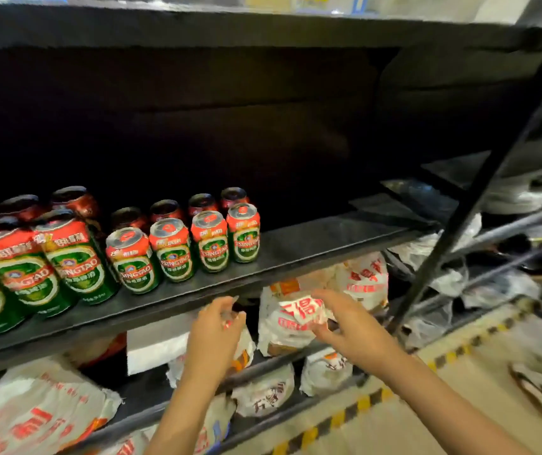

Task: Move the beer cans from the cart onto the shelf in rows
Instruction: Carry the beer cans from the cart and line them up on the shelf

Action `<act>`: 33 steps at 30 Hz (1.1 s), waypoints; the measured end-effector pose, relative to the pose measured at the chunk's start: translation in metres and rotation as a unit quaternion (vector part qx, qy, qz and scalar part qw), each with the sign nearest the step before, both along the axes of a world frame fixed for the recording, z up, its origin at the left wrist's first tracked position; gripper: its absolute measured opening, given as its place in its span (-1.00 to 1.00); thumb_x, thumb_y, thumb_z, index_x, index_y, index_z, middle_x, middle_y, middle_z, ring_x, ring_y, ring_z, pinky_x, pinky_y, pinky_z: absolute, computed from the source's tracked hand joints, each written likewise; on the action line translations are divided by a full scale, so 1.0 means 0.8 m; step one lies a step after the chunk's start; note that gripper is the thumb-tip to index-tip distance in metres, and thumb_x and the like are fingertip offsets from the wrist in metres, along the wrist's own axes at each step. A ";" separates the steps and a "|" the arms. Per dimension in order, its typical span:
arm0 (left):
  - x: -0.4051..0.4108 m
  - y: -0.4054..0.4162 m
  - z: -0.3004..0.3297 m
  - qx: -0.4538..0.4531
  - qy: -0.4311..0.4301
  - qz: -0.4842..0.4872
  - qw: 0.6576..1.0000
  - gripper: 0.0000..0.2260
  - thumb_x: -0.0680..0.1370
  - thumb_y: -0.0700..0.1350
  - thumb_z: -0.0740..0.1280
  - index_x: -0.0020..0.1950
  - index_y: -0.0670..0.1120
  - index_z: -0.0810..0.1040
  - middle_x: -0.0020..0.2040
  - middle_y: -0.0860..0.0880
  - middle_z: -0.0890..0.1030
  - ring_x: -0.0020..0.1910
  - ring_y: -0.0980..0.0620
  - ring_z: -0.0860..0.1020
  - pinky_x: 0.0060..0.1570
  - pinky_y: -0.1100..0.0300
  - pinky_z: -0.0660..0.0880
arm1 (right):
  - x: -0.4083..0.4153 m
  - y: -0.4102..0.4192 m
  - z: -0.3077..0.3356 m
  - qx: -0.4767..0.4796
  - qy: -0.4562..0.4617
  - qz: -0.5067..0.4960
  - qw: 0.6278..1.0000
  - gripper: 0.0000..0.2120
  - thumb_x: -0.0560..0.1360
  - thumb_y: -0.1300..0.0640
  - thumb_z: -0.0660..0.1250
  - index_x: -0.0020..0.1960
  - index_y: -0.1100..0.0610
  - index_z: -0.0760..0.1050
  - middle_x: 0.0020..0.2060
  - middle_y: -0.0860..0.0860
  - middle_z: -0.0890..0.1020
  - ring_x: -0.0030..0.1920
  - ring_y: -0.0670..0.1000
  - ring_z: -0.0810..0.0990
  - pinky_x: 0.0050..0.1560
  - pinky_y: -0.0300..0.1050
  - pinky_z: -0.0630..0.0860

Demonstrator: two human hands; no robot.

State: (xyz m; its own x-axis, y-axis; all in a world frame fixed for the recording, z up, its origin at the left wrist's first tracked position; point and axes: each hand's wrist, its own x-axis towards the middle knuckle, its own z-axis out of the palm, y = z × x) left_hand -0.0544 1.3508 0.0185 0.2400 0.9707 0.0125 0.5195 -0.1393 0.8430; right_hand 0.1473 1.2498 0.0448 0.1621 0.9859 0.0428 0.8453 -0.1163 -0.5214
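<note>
Two empty hands are hanging below the black metal shelf (pixel 312 244).
I am seeing left hand (pixel 215 330) and right hand (pixel 345 323) loosely open; I'd extend the green-and-red beer cans (pixel 210 241) rightward, labels facing out.

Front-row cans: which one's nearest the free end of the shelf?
The rightmost can, last of the four small front ones. Only bare shelf lies to its right; every other can has neighbours on both sides.
</note>
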 end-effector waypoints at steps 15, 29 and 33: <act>0.118 -0.297 0.012 -0.059 0.025 -0.517 0.854 -0.77 0.53 -0.11 0.34 0.18 0.01 0.50 0.04 0.15 0.54 0.05 0.21 0.50 0.02 0.34 0.38 | -0.081 -0.497 -0.020 -0.034 0.088 -0.526 0.845 -0.60 0.53 -0.09 0.28 0.34 -0.06 0.38 0.25 -0.21 0.43 0.15 -0.16 0.46 0.03 -0.35 0.29; 0.112 -0.754 0.025 -0.119 0.016 -0.786 0.607 -0.83 0.51 -0.15 0.35 0.08 0.04 0.56 0.02 0.13 0.60 0.00 0.29 0.55 -0.13 0.58 0.38 | -0.330 -0.894 -0.023 0.056 0.154 -0.818 0.551 -0.66 0.52 -0.09 0.29 0.27 -0.12 0.41 0.18 -0.20 0.48 0.20 -0.17 0.44 0.08 -0.34 0.36; 0.064 -0.908 0.024 -0.150 0.019 -0.837 0.526 -0.82 0.50 -0.12 0.36 0.01 0.15 0.53 0.02 0.15 0.60 0.03 0.29 0.54 0.04 0.37 0.46 | -0.401 -0.998 -0.014 0.076 0.146 -0.859 0.484 -0.70 0.52 -0.05 0.30 0.25 -0.10 0.45 0.15 -0.17 0.51 0.17 -0.11 0.47 0.05 -0.23 0.36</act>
State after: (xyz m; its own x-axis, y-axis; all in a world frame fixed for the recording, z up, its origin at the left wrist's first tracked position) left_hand -0.0031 0.6242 0.0377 0.7561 -0.6440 -0.1170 -0.1015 -0.2920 0.9510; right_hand -0.1737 0.4511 0.0339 0.7585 -0.6271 -0.1774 -0.5437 -0.4588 -0.7028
